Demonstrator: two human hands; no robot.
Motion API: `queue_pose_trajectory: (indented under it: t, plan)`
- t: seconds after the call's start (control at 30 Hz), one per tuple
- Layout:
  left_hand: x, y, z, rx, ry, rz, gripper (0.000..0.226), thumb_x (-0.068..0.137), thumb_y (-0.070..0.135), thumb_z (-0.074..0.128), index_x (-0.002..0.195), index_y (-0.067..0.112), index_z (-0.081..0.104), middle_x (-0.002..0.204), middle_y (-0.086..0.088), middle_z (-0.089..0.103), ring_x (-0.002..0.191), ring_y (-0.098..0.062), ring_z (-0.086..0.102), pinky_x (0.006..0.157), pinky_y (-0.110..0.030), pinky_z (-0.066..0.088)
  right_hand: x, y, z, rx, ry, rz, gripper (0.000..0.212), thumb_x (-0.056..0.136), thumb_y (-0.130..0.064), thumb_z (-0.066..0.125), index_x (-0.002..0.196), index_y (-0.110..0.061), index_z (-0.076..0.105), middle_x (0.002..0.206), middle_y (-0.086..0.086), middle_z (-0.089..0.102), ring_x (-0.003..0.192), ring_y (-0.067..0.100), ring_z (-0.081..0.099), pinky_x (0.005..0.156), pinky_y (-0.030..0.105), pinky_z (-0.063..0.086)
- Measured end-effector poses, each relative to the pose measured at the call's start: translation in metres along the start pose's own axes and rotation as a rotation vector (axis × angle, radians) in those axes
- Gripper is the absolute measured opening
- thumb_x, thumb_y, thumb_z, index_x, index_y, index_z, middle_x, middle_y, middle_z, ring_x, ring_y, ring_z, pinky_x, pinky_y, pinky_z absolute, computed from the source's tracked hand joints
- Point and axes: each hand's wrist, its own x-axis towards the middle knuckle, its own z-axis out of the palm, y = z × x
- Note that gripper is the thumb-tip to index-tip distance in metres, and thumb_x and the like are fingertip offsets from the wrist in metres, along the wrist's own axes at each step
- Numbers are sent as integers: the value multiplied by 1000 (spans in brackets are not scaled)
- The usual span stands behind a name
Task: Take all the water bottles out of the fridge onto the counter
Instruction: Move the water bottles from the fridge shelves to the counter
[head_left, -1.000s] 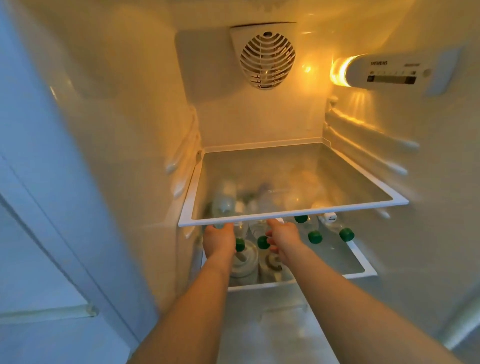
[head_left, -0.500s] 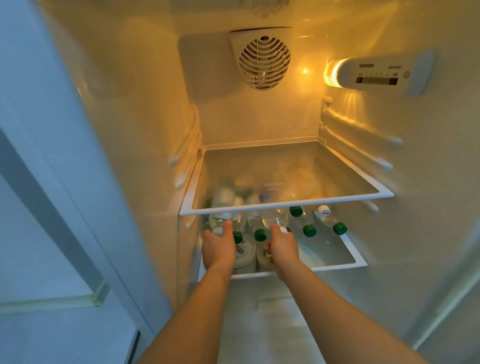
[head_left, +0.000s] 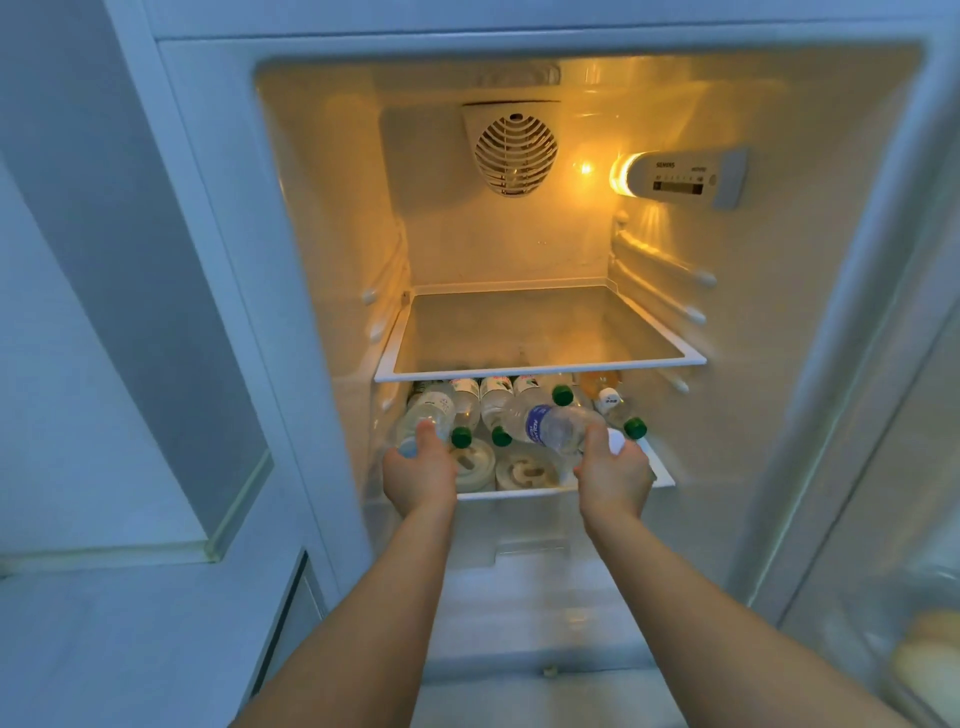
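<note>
Both my arms reach into the open fridge at its lower shelf. My left hand grips a clear water bottle by its cap end. A second clear bottle with a blue label is in my right hand, its white cap toward me, lifted slightly above the others. Several more water bottles with green caps lie on their sides on that shelf, caps facing out. An orange-tinted bottle lies behind them at the right.
A bare glass shelf sits just above the bottles, leaving a low gap. Two round white lidded containers stand at the lower shelf's front. A fan grille and lamp sit higher up. The counter lies to the left; the door shelf to the right.
My head has pulled back, showing the whole fridge opening. Both hands have drawn toward the shelf front, each now with a bottle, the right one lifted off the row.
</note>
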Motion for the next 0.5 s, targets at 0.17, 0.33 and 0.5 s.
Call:
queue_pose_trajectory:
  t: [0.17, 0.33, 0.5]
  plan:
    - [-13, 18, -16, 152, 62, 110, 59, 76, 61, 54, 113, 14, 59, 105, -6, 66, 89, -32, 68, 79, -46, 60, -3, -15, -34, -96, 2, -78, 42, 85, -44, 54, 84, -2, 60, 82, 12, 59, 78, 30, 53, 65, 32, 40]
    - [-21, 37, -31, 469, 57, 352, 39, 89, 49, 54, 100, 12, 62, 95, -5, 63, 88, -28, 61, 67, -27, 44, -5, -38, -39, -179, -43, -197, 35, 84, -45, 57, 74, -11, 56, 77, 6, 55, 74, 26, 50, 61, 31, 34]
    - [-28, 51, -22, 713, -72, 591, 38, 95, 49, 47, 111, 16, 57, 103, -3, 63, 87, -19, 51, 68, -27, 36, 3, -53, -29, -271, -99, -340, 32, 74, -38, 64, 56, -17, 47, 58, 0, 49, 56, 18, 43, 50, 26, 28]
